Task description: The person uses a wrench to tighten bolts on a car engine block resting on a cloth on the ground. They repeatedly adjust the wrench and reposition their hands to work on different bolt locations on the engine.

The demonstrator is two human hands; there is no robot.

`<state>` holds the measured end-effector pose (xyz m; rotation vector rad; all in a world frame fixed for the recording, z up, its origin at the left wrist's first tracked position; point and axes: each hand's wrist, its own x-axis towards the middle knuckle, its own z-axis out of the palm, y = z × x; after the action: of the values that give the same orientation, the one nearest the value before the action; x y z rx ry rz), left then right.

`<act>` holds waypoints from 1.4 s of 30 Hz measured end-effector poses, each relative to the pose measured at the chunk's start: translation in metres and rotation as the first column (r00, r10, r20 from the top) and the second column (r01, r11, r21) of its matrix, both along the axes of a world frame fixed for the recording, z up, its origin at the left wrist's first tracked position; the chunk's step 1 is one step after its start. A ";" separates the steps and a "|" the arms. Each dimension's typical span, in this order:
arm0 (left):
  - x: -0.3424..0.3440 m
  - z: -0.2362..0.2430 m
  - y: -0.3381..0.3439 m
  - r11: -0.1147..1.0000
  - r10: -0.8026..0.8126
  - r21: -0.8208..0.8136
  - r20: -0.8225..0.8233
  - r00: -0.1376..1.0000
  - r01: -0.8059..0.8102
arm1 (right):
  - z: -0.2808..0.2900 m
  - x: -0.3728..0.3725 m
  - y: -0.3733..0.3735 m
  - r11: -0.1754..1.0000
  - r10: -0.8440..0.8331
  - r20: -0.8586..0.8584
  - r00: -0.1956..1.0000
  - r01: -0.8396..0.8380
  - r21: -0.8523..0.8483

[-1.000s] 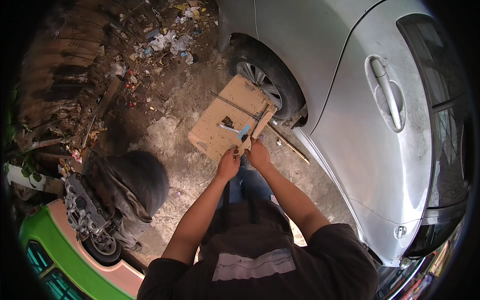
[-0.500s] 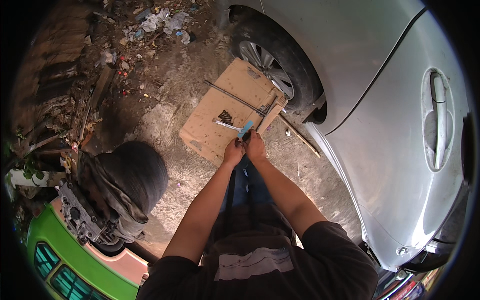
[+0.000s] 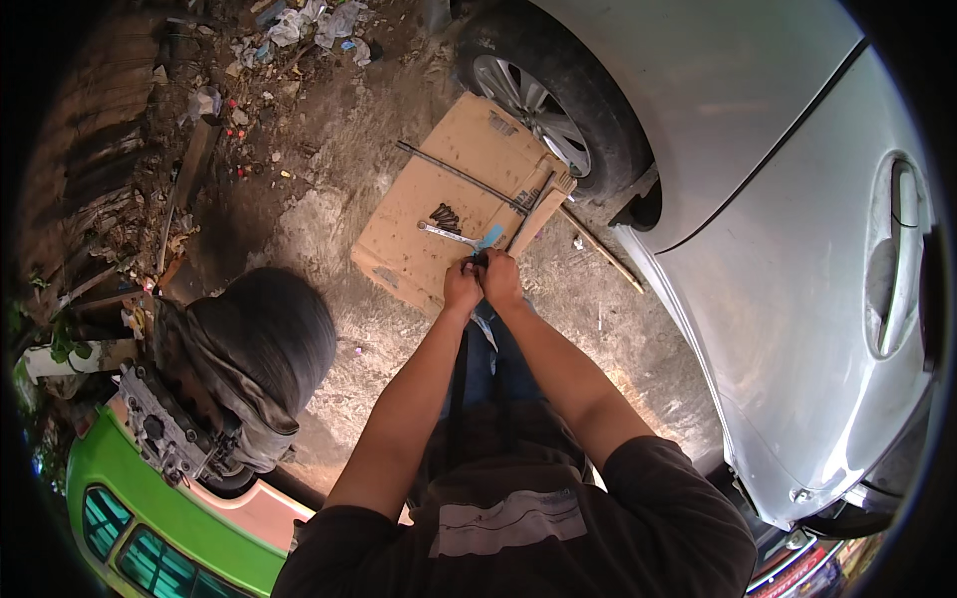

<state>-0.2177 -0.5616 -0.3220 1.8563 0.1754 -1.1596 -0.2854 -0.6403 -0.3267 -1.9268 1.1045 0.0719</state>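
My left hand [image 3: 462, 287] and my right hand [image 3: 500, 278] meet over the near edge of a flattened cardboard box [image 3: 404, 234]. Both are closed around a small dark object [image 3: 480, 260], mostly covered by the fingers, so its kind is unclear. Just beyond the fingers is a light blue piece [image 3: 490, 237], perhaps cloth or paper. A silver wrench [image 3: 445, 233] lies on the cardboard beside it. Several dark bolts [image 3: 445, 216] sit in a cluster above the wrench. Farther up, a long thin metal rod [image 3: 459, 175] crosses the cardboard.
To the right stands a silver car [image 3: 758, 199], its wheel [image 3: 533, 100] touching distance from the cardboard. A thin stick [image 3: 603, 249] lies on the ground. At left are a covered dark round bulk [image 3: 269, 339], a metal engine part [image 3: 159, 424], a green vehicle-shaped object [image 3: 150, 508] and litter [image 3: 309, 25].
The view has shifted slightly, so the cardboard and car sit a little differently in it. Both hands stay together on the small dark object, with the fingers slightly more closed over it.
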 end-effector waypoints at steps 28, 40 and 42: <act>0.033 -0.032 0.009 0.983 -0.086 0.183 0.486 0.870 -0.005 | 0.008 0.011 0.013 0.993 0.020 0.031 0.999 -0.016 -0.115; 0.037 0.002 0.005 0.874 -0.486 0.364 0.639 0.596 0.322 | 0.004 0.021 0.006 0.995 0.036 0.085 0.996 -0.028 -0.095; 0.041 0.001 0.008 0.885 -0.466 0.335 0.643 0.608 0.323 | 0.008 0.019 0.000 0.963 -0.185 0.049 0.982 0.171 0.208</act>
<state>-0.1769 -0.5531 -0.3209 2.4638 -0.6345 -0.6088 -0.2661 -0.6401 -0.3191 -1.6310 1.1737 0.0191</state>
